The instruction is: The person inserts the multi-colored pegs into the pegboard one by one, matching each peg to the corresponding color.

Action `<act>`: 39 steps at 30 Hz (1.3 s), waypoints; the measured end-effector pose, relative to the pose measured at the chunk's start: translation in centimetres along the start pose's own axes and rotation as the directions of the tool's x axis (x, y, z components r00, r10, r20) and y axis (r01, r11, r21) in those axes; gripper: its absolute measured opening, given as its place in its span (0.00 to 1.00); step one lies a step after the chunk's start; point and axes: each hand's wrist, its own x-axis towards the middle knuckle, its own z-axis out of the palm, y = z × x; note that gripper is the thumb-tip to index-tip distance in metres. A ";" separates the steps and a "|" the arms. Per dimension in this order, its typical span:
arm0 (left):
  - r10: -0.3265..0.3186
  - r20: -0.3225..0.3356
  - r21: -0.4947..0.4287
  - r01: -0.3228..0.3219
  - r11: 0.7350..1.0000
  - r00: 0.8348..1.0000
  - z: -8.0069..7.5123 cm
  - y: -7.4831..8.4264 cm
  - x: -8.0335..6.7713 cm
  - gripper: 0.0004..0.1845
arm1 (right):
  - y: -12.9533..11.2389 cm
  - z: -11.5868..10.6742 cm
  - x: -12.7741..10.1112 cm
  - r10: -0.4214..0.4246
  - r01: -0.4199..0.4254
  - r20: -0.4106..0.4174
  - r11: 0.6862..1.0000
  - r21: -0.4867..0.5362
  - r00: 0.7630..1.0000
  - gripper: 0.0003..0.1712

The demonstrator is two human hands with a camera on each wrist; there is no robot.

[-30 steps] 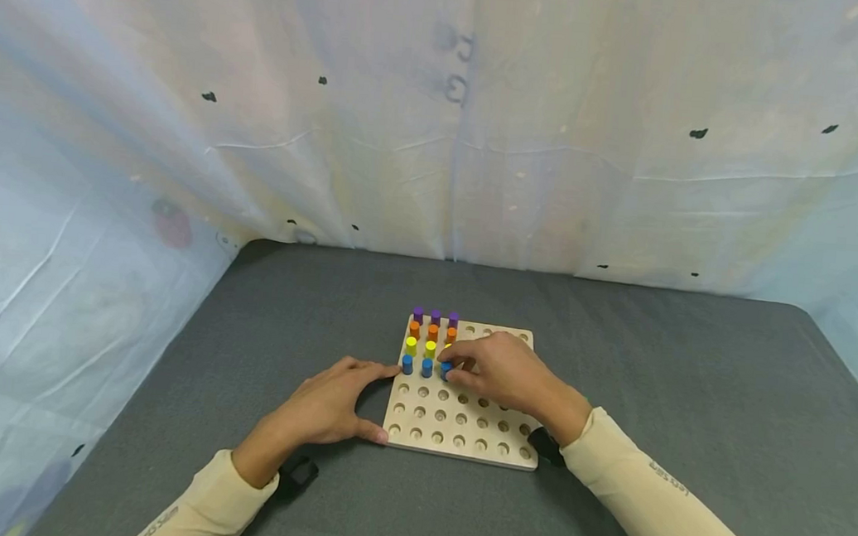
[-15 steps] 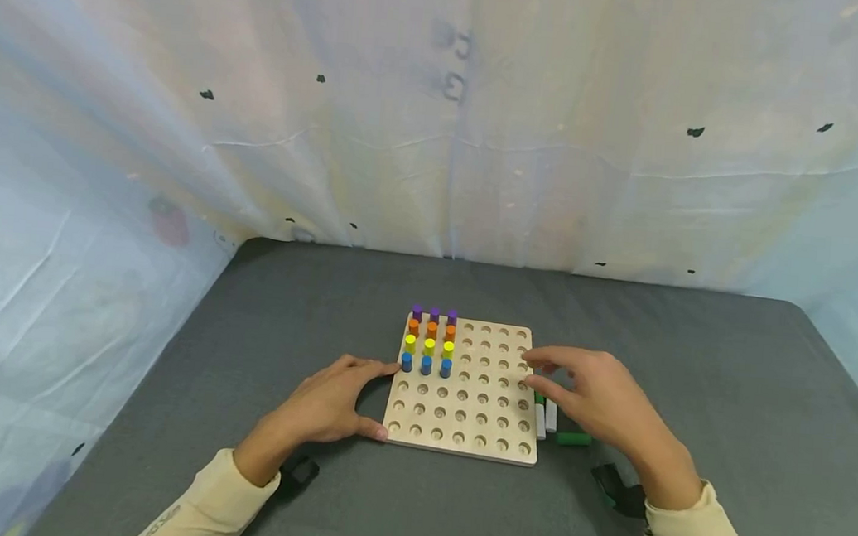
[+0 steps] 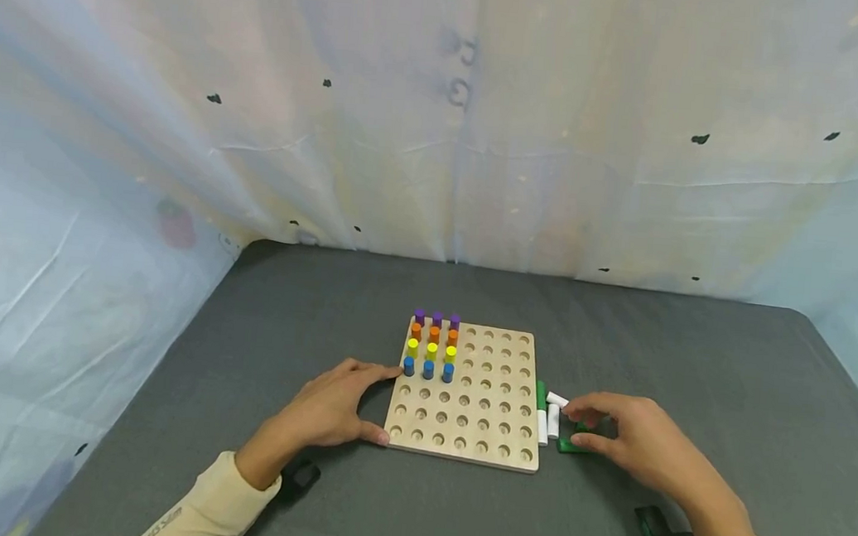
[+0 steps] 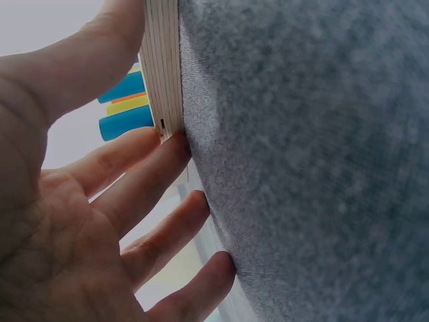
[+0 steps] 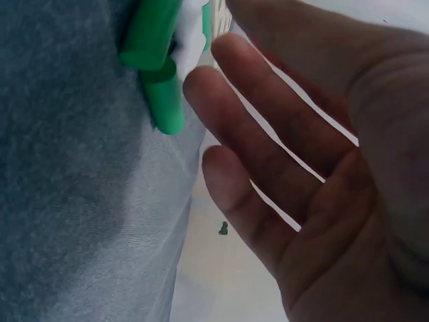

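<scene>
A square wooden pegboard (image 3: 460, 459) lies on the table, with blue (image 3: 428, 371), yellow (image 3: 432, 352), orange (image 3: 434, 335) and purple (image 3: 437, 319) pegs in rows of three at its far left. My left hand (image 3: 330, 406) touches the board's left side with thumb and index finger; the left wrist view shows fingertips at the layered board edge (image 4: 163, 67). Loose white pegs (image 3: 553, 422) and green pegs (image 3: 572, 447) lie right of the board. Over them is my right hand (image 3: 637, 440), thumb and fingers apart. Its fingers are relaxed beside a green peg (image 5: 164, 104) in the right wrist view.
A dark grey cloth (image 3: 322, 294) covers the table. Pale plastic sheeting (image 3: 527, 142) hangs behind it and along both sides. Rows of round holes take up the rest of the board.
My right hand has let go of the third blue peg, which stands in its hole, and moved right and nearer to the loose pegs. My left hand has stayed put.
</scene>
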 end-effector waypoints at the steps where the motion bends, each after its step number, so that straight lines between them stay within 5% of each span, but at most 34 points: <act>1: 0.000 -0.002 0.002 0.000 1.000 1.000 0.0 0.0 0.0 0.48 | 0.1 0.0 0.0 -0.002 0.002 0.012 1.000 0.009 1.000 0.16; 9: -0.005 0.000 0.006 0.005 1.000 1.000 -0.1 0.0 0.0 0.48 | 0.7 0.5 0.3 -0.071 0.066 0.075 0.995 0.072 0.995 0.13; 23: -0.014 0.016 0.006 0.014 1.000 1.000 -0.2 -0.1 0.0 0.48 | 0.5 1.3 0.6 -0.062 0.060 0.066 0.997 0.038 0.996 0.14; 39: 0.005 0.008 -0.005 -0.005 1.000 1.000 -0.2 0.1 -0.1 0.48 | 0.6 0.6 0.3 -0.068 0.069 -0.019 0.995 0.078 0.998 0.18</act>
